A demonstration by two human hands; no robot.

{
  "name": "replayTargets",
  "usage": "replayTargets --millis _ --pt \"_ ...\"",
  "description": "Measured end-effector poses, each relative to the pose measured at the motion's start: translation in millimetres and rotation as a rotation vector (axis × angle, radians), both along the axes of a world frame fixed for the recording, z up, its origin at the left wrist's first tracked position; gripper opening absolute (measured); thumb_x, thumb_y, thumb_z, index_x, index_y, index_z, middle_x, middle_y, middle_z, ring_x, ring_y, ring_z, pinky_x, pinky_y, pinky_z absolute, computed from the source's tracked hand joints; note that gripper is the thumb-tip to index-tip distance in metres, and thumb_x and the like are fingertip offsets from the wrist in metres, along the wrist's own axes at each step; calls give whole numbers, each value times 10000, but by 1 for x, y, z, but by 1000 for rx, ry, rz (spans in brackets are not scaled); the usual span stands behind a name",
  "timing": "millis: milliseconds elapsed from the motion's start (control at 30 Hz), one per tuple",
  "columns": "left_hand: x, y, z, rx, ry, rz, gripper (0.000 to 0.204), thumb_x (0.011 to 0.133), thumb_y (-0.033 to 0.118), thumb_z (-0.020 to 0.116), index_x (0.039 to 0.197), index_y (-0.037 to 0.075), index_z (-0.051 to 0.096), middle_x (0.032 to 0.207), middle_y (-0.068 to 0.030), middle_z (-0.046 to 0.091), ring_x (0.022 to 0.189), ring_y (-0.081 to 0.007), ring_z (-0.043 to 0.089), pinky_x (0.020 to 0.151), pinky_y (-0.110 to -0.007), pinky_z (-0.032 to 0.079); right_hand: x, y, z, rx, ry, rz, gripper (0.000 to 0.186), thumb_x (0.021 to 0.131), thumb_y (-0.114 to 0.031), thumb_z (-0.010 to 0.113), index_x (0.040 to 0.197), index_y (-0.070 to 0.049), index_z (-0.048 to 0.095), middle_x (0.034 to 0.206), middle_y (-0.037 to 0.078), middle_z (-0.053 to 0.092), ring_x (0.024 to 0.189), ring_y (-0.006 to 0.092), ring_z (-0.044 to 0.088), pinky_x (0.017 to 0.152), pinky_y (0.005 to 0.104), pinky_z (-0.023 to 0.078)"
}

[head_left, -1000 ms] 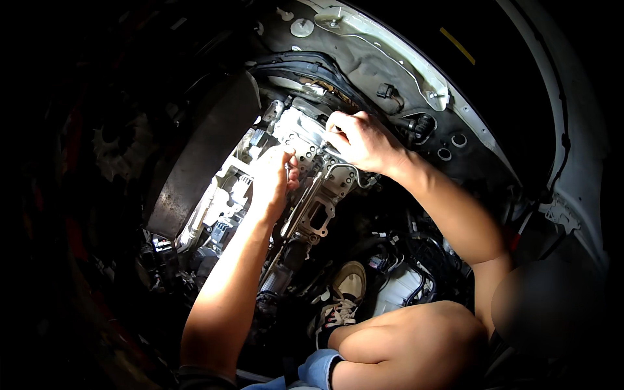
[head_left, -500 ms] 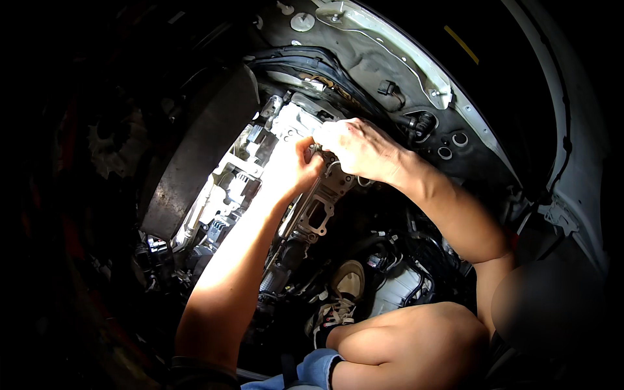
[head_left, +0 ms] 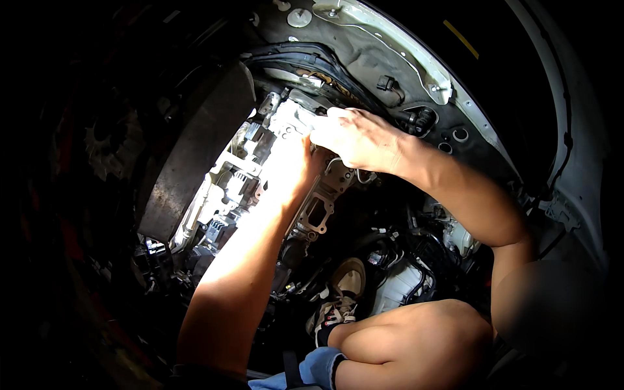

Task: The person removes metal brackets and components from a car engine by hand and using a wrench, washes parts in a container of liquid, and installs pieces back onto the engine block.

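Both my hands are together at the far end of a bright metal engine (head_left: 238, 186). My right hand (head_left: 348, 138) is closed, knuckles up, its fingers curled down over the engine's far edge; whatever it grips is hidden beneath it. Close against it, my left hand (head_left: 298, 159) reaches in from below along the engine's top. Glare and the right hand cover its fingers, so their hold does not show. Below the hands, a flat metal flange with a squarish port (head_left: 317, 213) runs along the engine's right side.
A dark curved panel (head_left: 195, 156) stands left of the engine. Black cable bundles (head_left: 312, 60) run along the bay's far wall. My shoe (head_left: 348, 279) and bent knee (head_left: 416, 338) are below, beside a pale box (head_left: 398, 286) among wires. A pale body edge (head_left: 478, 117) curves along the right.
My left hand has moved slightly up and turned, so its curled thumb and fingers no longer show. My right hand has dipped a little, staying at the same spot; its elbow has swung right.
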State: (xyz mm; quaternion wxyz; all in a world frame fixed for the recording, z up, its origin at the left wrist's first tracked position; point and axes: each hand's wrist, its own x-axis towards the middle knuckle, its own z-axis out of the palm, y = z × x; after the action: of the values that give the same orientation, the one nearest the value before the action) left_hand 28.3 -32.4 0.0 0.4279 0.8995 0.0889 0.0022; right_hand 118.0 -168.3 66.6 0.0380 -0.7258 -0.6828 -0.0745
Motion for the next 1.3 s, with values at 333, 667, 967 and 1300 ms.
replayTargets --millis 333,667,967,1300 --pt "-3 0 4 -18 -35 0 284 841 198 644 1068 27 652 943 -237 670 917 -382 654 795 -454 517 -1 -3 0 -99 21 -60 399 817 -47 568 1214 -10 588 1188 182 629 1024 284 624 955 400 483" --pt "-1 -1 -8 49 -81 40 286 808 165 676 1048 13 649 909 -213 678 869 -367 662 781 -434 522 -2 0 8 -10 72 -92 274 870 -196 635 1098 -52 583 1179 148 594 1037 251 612 991 399 454" --pt "-3 -4 5 88 -1 51 263 814 200 683 993 7 675 934 -224 683 898 -374 667 796 -430 526 6 -3 1 -10 211 -124 223 859 -126 601 1040 -5 648 941 191 650 768 309 667 755 387 552" --pt "0 -5 3 51 48 24 240 822 184 658 1001 24 667 910 -225 676 902 -382 656 793 -442 514 0 7 13 -307 414 -473 292 901 -138 575 1166 -15 575 961 193 658 799 348 667 718 429 547"
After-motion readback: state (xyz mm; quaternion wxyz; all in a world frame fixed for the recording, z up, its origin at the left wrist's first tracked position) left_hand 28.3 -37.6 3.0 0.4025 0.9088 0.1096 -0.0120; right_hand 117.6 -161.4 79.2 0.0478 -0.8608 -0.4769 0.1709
